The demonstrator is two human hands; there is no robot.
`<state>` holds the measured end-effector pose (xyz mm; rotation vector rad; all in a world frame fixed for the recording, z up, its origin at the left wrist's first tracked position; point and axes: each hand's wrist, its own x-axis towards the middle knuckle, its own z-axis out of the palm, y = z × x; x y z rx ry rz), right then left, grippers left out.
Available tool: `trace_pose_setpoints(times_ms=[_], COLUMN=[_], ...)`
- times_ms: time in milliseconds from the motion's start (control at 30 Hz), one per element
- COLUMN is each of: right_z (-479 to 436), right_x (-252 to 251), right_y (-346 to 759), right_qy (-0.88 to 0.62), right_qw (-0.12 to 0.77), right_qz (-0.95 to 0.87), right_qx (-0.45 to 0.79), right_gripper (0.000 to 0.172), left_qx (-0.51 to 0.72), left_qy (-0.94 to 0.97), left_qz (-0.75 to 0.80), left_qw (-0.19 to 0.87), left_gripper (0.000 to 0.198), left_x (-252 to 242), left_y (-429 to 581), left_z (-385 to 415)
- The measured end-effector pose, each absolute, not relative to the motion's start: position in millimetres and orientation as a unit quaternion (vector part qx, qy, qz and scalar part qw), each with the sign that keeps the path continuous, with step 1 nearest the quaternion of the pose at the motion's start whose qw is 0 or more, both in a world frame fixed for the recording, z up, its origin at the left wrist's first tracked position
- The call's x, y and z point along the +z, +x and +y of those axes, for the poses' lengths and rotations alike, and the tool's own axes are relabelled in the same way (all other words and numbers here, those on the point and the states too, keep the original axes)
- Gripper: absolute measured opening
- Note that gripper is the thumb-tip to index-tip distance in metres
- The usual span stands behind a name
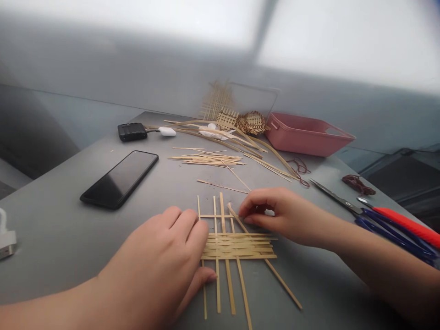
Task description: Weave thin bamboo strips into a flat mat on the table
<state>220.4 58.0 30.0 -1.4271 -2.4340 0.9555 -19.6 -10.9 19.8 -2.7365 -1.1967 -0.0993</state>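
A small woven mat of thin bamboo strips (237,246) lies on the grey table (62,233) in front of me, with several upright strips crossed by a band of horizontal ones. My left hand (161,261) lies flat on the mat's left edge, fingers stretched out and pressing it down. My right hand (275,213) is at the mat's upper right, its thumb and fingers pinched on the end of a slanting bamboo strip (237,217).
A black phone (120,178) lies to the left. Loose bamboo strips (209,159) and woven pieces (252,122) are farther back, next to a pink tray (305,134). Scissors (338,199), a red-handled tool (405,224) and dark cord (357,183) lie at the right.
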Motion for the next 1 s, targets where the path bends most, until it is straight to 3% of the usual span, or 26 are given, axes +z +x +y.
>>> trace_pose_setpoints(times_ms=[133, 267, 400, 600, 833, 1000], right_z=[57, 61, 64, 62, 54, 54], right_x=[30, 38, 37, 29, 39, 47], right_y=[222, 232, 236, 228, 228, 233], right_qy=[-0.432, -0.411, -0.429, -0.404, -0.378, -0.320], right_qw=[0.087, 0.017, -0.022, 0.014, 0.032, -0.031], right_qz=[-0.849, -0.880, -0.869, -0.883, -0.897, -0.909], right_qx=[0.292, 0.238, 0.246, 0.236, 0.226, 0.266], right_gripper=[0.013, 0.009, 0.012, 0.013, 0.019, 0.033], left_qx=[-0.042, -0.069, -0.052, -0.028, -0.009, 0.013], left_qy=[-0.905, -0.890, -0.893, -0.884, -0.874, -0.866], left_qz=[-0.420, -0.449, -0.448, -0.464, -0.469, -0.473], left_qw=[0.048, 0.027, 0.002, -0.042, -0.127, -0.162], left_gripper=[0.030, 0.058, 0.065, 0.063, 0.044, 0.038], left_x=[21, 21, 21, 22, 22, 25], left_y=[-21, -23, -22, -22, -23, -22], left_z=[-9, -4, 0, 2, 6, 5])
